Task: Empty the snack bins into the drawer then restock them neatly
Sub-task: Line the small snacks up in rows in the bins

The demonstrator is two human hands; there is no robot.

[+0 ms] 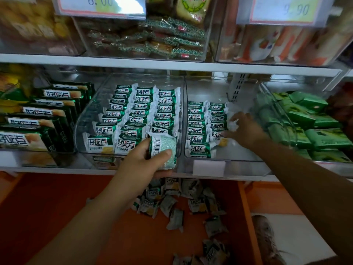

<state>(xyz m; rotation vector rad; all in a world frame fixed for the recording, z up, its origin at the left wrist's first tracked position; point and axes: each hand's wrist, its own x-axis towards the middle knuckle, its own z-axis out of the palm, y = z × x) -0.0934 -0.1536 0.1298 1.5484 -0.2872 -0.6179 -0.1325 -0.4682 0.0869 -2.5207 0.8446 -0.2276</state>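
Note:
Two clear snack bins stand side by side on the middle shelf. The left bin point(86, 119) holds three neat rows of green-and-white snack packs point(141, 111). My left hand point(145, 159) grips a small stack of the same packs point(162, 150) at that bin's front edge, barcode side up. The right bin point(246, 159) holds two rows of packs point(196, 123) along its left side. Inside it, my right hand point(244, 129) pinches a pack point(233, 124) next to the second row. Several loose packs point(175, 205) lie in the open orange drawer point(57, 207) below.
Dark green boxes point(47, 115) fill the bin at the left, and green packets point(309, 121) fill the bin at the right. Bins with price tags sit on the shelf above. A white shelf edge point(172, 64) runs overhead. A shoe point(267, 238) shows on the floor at lower right.

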